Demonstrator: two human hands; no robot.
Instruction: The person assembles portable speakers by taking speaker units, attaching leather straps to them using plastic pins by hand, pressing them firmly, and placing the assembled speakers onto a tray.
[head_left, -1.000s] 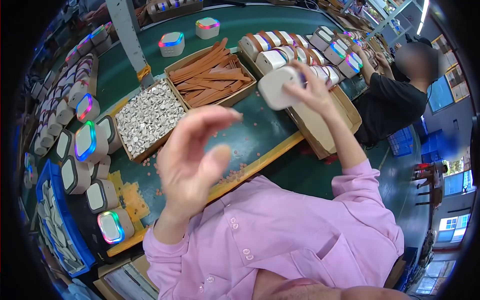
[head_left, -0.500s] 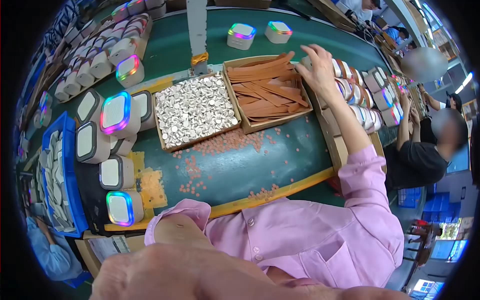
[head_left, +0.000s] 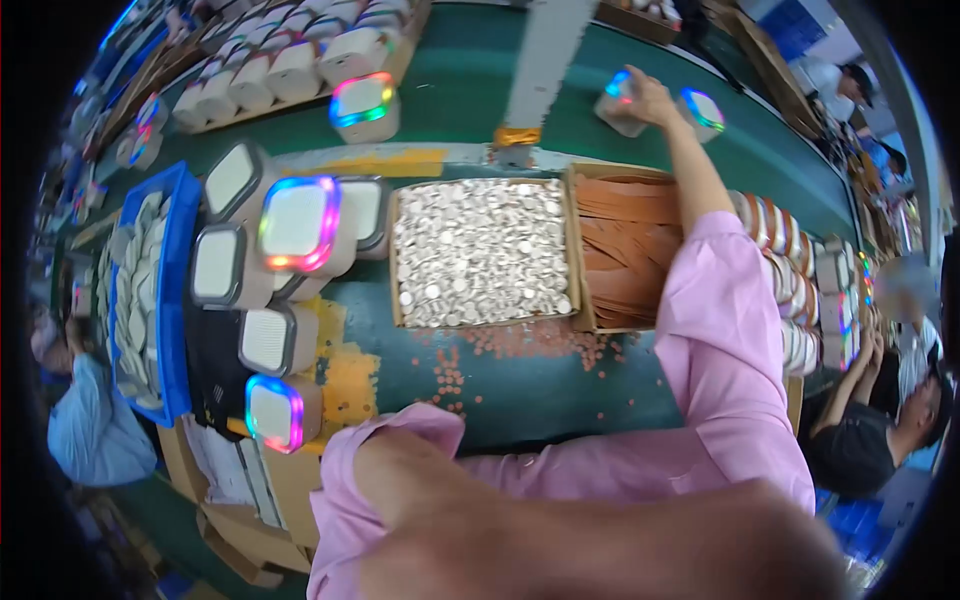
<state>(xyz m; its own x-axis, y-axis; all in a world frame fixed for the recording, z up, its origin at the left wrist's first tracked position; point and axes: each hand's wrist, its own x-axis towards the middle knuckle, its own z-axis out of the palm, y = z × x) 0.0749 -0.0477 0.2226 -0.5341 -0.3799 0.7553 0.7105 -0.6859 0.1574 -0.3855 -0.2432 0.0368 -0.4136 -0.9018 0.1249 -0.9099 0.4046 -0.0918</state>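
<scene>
At the far side of the green table, my right hand (head_left: pixel 652 100) has its fingers round the right side of a white cube (head_left: pixel 618 112) with a glowing rim. A similar lit cube (head_left: pixel 702 115) stands just right of it. My left hand (head_left: pixel 600 550) is large and blurred at the bottom, close to the camera; its fingers cannot be made out. Below my right arm is a box of brown strips (head_left: pixel 625 235), partly covered by the sleeve. Left of it sits a box of small silvery discs (head_left: pixel 480 250).
Several white cubes (head_left: pixel 220 265), some lit, stand at the left beside a blue bin (head_left: pixel 178 300) of pale pieces. Strapped white units (head_left: pixel 780 230) are at the right, near a person in black (head_left: pixel 850 450). A metal post (head_left: pixel 545 70) rises behind the boxes.
My right hand let go of a white unit by the right carton, then reached to the far cube. My left hand dropped from above the table toward the camera. The view has turned.
</scene>
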